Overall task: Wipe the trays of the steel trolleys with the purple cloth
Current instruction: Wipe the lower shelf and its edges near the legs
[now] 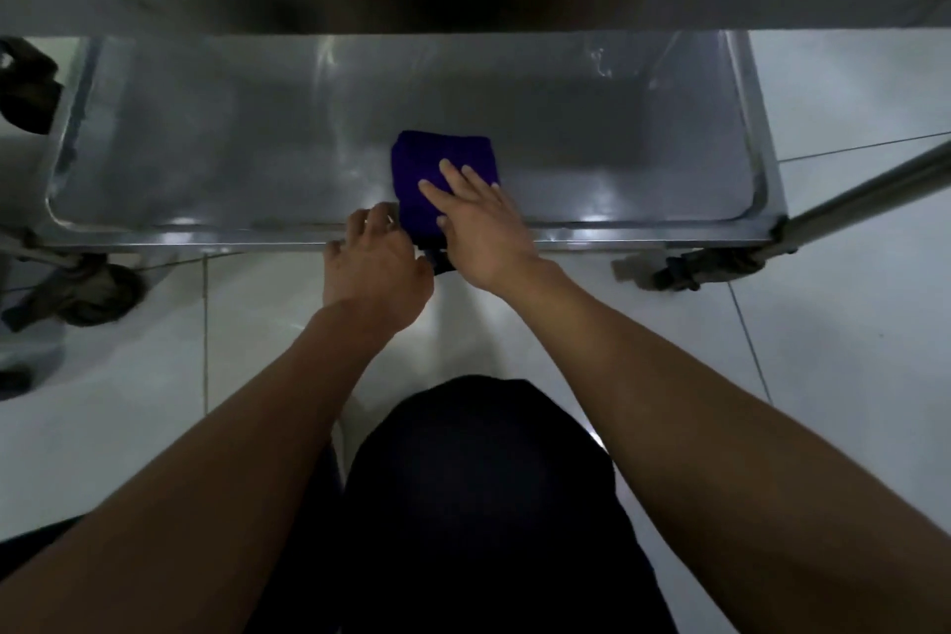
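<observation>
Left hand curls its fingers over the smooth steel rim of the lower trolley tray, right hand presses straight, spread fingers on the folded square purple cloth lying inside, near the front edge.

No readable text anywhere in view.

Nothing that shows carries a letter, number, label, brand mark or sign that can be made out.
</observation>
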Tool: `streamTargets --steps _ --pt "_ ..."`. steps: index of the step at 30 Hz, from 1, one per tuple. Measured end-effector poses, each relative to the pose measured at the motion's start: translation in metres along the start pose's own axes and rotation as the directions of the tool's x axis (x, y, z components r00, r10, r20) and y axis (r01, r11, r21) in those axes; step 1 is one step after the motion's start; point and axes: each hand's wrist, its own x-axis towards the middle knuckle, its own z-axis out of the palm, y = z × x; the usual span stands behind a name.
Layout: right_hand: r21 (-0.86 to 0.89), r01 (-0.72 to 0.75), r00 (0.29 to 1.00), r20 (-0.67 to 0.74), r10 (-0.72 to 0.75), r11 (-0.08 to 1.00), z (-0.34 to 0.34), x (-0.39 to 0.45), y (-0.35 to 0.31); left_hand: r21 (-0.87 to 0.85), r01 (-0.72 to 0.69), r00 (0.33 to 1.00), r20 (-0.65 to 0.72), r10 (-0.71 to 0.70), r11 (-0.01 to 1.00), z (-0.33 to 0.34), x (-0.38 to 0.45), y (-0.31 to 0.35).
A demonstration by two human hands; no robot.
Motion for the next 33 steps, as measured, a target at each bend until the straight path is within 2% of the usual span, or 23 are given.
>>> streamTargets --steps 5,11,16,22,25,29,33 --pt "0.041 -0.042 0.991 -0.124 0.046 0.998 -0.001 -0.013 0.034 -0.052 -0.082 0.993 -0.084 0.078 0.995 0.016 0.002 0.018" --pt "0.019 -0.132 0.968 -0.212 0.133 0.991 -0.021 -0.043 0.097 -0.049 -0.262 0.963 -0.084 0.258 0.964 0.019 0.019 0.067" --pt "0.086 -0.209 0.920 -0.319 0.226 0.974 -0.042 -0.073 0.145 -0.020 -0.338 0.941 -0.047 0.336 0.941 0.030 0.028 0.113" --pt "0.167 -0.367 0.835 -0.375 0.403 0.915 -0.068 -0.102 0.197 0.043 -0.382 0.924 -0.010 0.383 0.923 0.044 0.032 0.150" --pt "0.174 -0.404 0.819 -0.370 0.440 0.898 -0.076 -0.107 0.206 0.069 -0.382 0.924 -0.005 0.383 0.922 0.049 0.032 0.151" --pt "0.248 -0.373 0.819 -0.365 0.442 0.894 -0.076 -0.104 0.203 0.050 -0.435 0.899 -0.034 0.437 0.899 0.049 0.033 0.139" --pt "0.082 -0.408 0.842 -0.351 0.410 0.909 -0.067 -0.089 0.197 -0.011 -0.421 0.902 -0.112 0.418 0.907 0.039 0.041 0.112"
